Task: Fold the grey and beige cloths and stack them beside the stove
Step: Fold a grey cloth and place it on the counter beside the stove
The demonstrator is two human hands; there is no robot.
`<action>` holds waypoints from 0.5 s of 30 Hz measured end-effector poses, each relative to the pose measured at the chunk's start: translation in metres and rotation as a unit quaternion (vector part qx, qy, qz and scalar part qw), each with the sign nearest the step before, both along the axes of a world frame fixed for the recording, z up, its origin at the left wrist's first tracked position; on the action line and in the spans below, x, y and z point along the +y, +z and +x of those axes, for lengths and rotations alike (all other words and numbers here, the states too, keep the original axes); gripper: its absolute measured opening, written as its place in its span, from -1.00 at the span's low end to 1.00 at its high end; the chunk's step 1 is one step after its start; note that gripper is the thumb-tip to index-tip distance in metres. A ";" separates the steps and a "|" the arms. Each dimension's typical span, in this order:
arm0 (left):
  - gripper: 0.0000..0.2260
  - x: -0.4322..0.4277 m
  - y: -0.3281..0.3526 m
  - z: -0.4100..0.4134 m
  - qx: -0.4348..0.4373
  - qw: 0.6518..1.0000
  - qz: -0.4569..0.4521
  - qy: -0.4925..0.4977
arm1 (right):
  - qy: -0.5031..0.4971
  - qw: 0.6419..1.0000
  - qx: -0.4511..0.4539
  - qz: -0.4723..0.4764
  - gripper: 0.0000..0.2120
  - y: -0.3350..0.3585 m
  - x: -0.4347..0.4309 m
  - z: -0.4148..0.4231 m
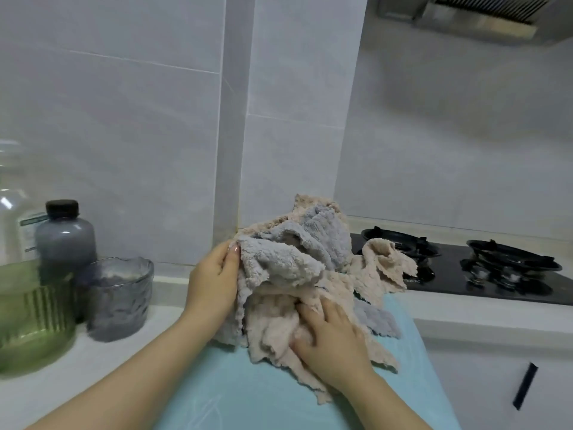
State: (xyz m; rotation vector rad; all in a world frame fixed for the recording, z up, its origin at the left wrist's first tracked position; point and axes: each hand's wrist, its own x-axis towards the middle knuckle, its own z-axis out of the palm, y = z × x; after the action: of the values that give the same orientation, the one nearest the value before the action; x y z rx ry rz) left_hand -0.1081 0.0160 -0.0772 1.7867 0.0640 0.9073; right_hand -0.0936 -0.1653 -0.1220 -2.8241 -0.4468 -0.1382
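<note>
Step in hand: separating the heap, no fold started.

- grey cloth and beige cloth are tangled in one crumpled pile on the light blue mat, on the bench just left of the stove. One beige corner hangs over the stove's near edge. Can't tell how many pieces of each colour.
- left hand: fingers curled, pinching the grey cloth's left edge.
- right hand: fingers spread flat, pressing the beige cloth down, not gripping it.

Judgement: very early, nothing folded or stacked.

Next move likely needs the left hand to pull the grey clear while the right pins the beige, then lay one piece flat on the mat and find its corners. Plush fabric will probably cling, so peel slowly. Keep the loose corner off the burner.
</note>
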 end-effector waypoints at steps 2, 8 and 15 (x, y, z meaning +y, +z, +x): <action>-0.74 0.004 -0.008 0.001 -0.005 1.000 0.016 0.019 | -0.023 1.000 0.002 -0.005 -0.49 0.001 0.005 0.011; -0.75 0.008 -0.051 0.024 0.065 0.996 0.069 -0.002 | -0.121 0.992 -0.023 0.022 -0.54 0.001 0.018 0.043; -0.75 0.012 -0.031 0.026 0.020 0.989 -0.118 -0.084 | -0.168 0.979 -0.105 0.054 -0.36 -0.009 0.019 0.053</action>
State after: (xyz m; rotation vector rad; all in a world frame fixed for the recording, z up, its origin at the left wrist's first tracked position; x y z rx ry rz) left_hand -0.0819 0.0279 -0.1080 1.5645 0.0431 0.7129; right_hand -0.0403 -0.1464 -0.1308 -2.7628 0.0027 -0.5153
